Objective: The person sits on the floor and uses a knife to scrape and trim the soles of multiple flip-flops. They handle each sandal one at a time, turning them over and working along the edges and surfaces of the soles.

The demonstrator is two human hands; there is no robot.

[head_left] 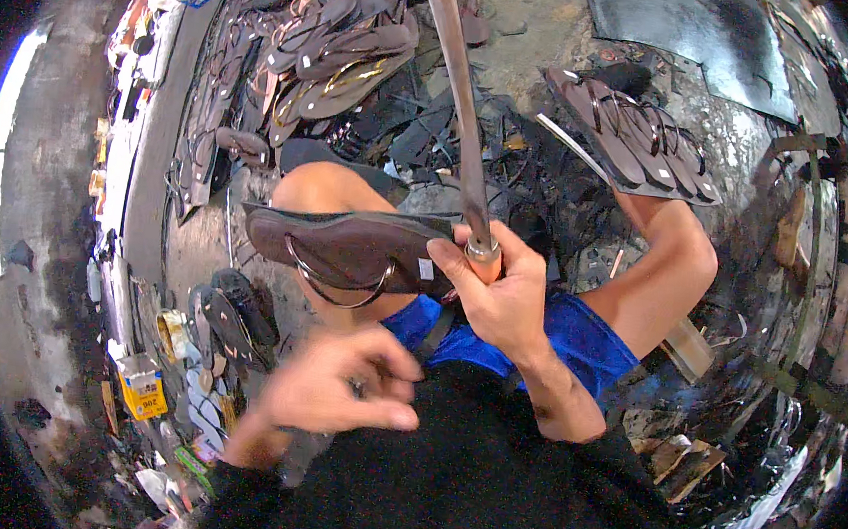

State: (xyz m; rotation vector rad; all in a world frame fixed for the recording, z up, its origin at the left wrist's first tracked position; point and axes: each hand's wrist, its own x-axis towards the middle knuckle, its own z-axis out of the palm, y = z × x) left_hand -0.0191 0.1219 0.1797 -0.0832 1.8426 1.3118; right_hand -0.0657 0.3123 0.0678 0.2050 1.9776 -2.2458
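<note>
My right hand (505, 295) is closed round the short orange handle of a long knife (468, 120), its slightly curved blade pointing away from me. Its thumb also presses on the heel end of a brown flip-flop (332, 248), pinching it beside the handle. The flip-flop lies sideways across my left thigh, with thin shiny straps and a small white sticker near the heel. A dark layer shows along its far edge. My left hand (347, 382) hovers below the flip-flop, blurred, fingers curled and thumb apart, with nothing visible in it.
A heap of brown flip-flops (345, 62) lies ahead to the left. More flip-flops (639, 147) sit in a row beyond my right knee. Black scraps (433, 137) cover the floor between. A yellow box (143, 385) stands at left; a dark sheet (705, 38) lies far right.
</note>
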